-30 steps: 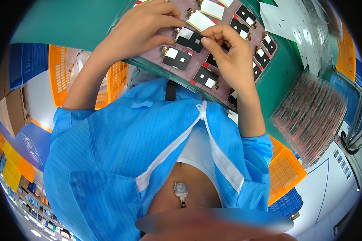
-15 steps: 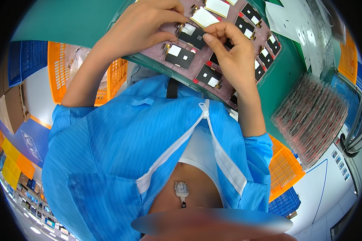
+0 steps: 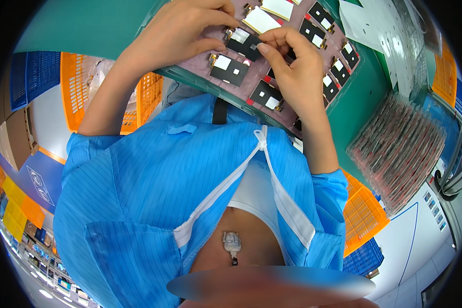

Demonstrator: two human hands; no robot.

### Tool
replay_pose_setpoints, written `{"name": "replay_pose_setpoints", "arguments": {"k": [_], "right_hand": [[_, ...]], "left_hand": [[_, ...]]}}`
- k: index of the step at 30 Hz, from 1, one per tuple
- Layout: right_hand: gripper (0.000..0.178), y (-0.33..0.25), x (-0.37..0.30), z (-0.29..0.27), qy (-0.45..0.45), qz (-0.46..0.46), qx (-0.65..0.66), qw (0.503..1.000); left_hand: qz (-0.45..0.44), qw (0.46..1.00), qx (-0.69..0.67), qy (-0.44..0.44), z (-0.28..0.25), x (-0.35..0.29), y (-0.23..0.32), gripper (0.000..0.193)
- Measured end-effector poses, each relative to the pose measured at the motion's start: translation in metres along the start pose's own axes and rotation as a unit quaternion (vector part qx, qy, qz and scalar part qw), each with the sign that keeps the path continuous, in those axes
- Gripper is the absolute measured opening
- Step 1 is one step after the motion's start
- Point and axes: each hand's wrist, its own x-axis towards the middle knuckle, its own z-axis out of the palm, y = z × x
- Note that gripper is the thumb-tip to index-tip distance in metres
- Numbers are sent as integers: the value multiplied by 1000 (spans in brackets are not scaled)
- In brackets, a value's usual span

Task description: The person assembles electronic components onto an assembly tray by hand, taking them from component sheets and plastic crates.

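A black flat module (image 3: 244, 46) with a white patch and a gold-coloured connector end lies in a shallow tray (image 3: 197, 65) with a pinkish lining. My right hand (image 3: 296, 61) pinches its right edge between thumb and index finger. At the module's other end, my left hand (image 3: 182, 36) has thumb and index finger apart, close to the connector; whether they touch it I cannot tell. Nearer to me sits another black module (image 3: 229, 71) with a white patch. Two white-faced panels (image 3: 261, 20) lie beyond, and several more black modules (image 3: 312, 33) fill the right side.
Beneath the tray is a green work surface (image 3: 87, 28). To the right stands a tall stack of clear trays (image 3: 398, 149), with white perforated sheets (image 3: 367, 25) behind. Orange baskets (image 3: 73, 92) are at the left and lower right, the latter above a blue basket (image 3: 364, 259).
The module under my right fingers has shifted very slightly, its surface now catching light differently. Both hands stay in nearly the same place.
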Motion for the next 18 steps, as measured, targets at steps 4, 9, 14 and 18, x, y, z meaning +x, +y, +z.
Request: {"name": "replay_pose_setpoints", "arguments": {"k": [4,9,14,18], "right_hand": [[13,3,-1,-1,1,-11,-11,1000],[15,3,0,2,7,-41,-42,998],[15,8,-2,2,13,-47,-74,996],[15,9,-2,5,13,-55,-92,994]], "left_hand": [[0,1000,3,-3,10,3,-9,43],[255,929,-159,217,33,8,-32,43],[-17,1000,-10,-6,-1,2,4,43],[-27,999,-17,-7,-2,1,4,43]]}}
